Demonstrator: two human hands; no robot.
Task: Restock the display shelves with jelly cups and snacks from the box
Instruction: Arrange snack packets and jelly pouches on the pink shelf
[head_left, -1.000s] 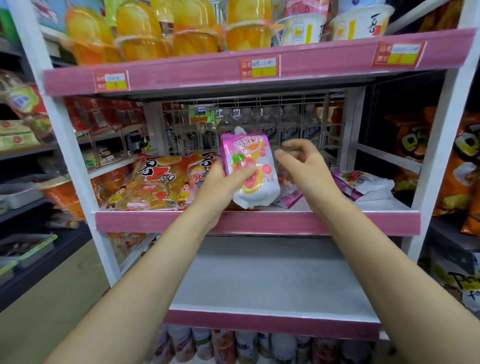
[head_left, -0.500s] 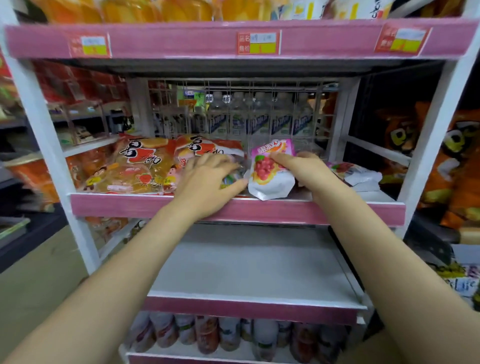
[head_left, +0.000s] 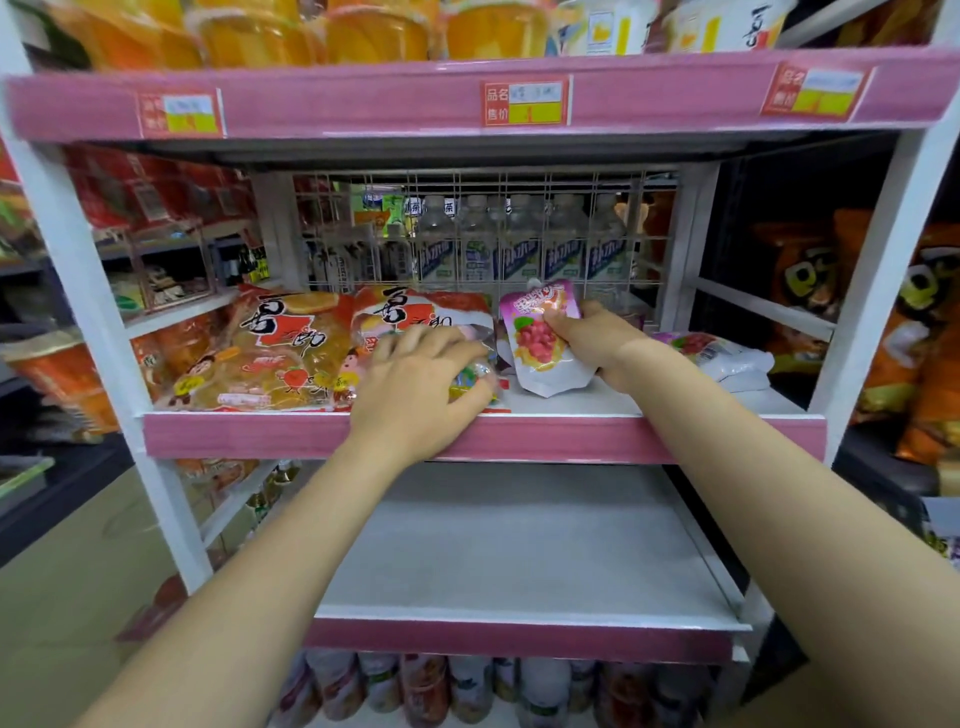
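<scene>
1. At the left of the middle shelf (head_left: 483, 439), two large orange snack bags (head_left: 280, 353) lie side by side, leaning back.
2. The left forearm reaches up from the lower left, and the left hand (head_left: 421, 384) lies palm down over the front of the second bag. Its fingers are bent over a small clear packet (head_left: 475, 371) at the shelf's front edge; the grip looks loosely curled on it, though the fingertips are blurred.
3. Just right of that, a pink jelly pouch (head_left: 543, 338) stands upright on the shelf, its spout up.
4. The right arm comes in from the lower right, wrist level with the shelf. The right hand (head_left: 597, 340) pinches the pouch, thumb across its front, fingers behind it.
5. Farther right, more pouches (head_left: 722, 356) lie flat on the same shelf.
</scene>
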